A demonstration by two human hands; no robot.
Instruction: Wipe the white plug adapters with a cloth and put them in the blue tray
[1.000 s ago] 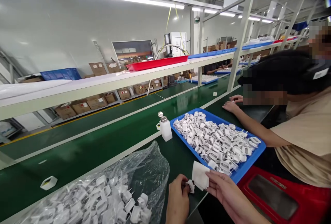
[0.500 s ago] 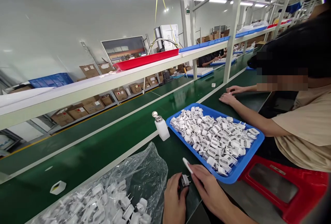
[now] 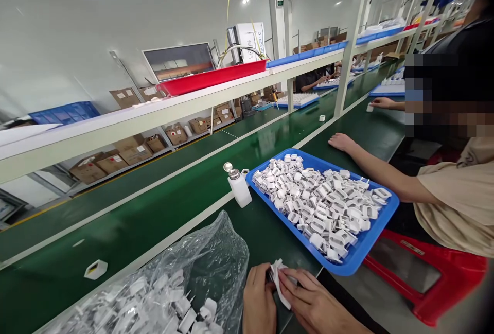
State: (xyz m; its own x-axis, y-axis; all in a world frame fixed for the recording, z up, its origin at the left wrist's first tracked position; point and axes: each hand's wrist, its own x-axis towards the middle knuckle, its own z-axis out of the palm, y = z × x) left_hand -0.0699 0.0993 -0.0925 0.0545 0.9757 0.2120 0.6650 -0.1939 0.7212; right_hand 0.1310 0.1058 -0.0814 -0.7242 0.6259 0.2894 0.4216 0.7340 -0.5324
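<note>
Fingers of the left hand (image 3: 258,300) and right hand (image 3: 309,300) close together around a white cloth (image 3: 278,280), pinched between their tips just below the blue tray (image 3: 353,262); whatever it wraps stays hidden.

— Where is there room on the desk (image 3: 266,223)?

— A bare green strip runs between the plastic bag (image 3: 185,277) on the left and the blue tray (image 3: 360,254) on the right.

— Anything at its far end?

— The white bottle (image 3: 239,190), just beside the tray's corner. Beyond it the belt (image 3: 146,210) lies open, apart from one small white part (image 3: 95,269).
</note>
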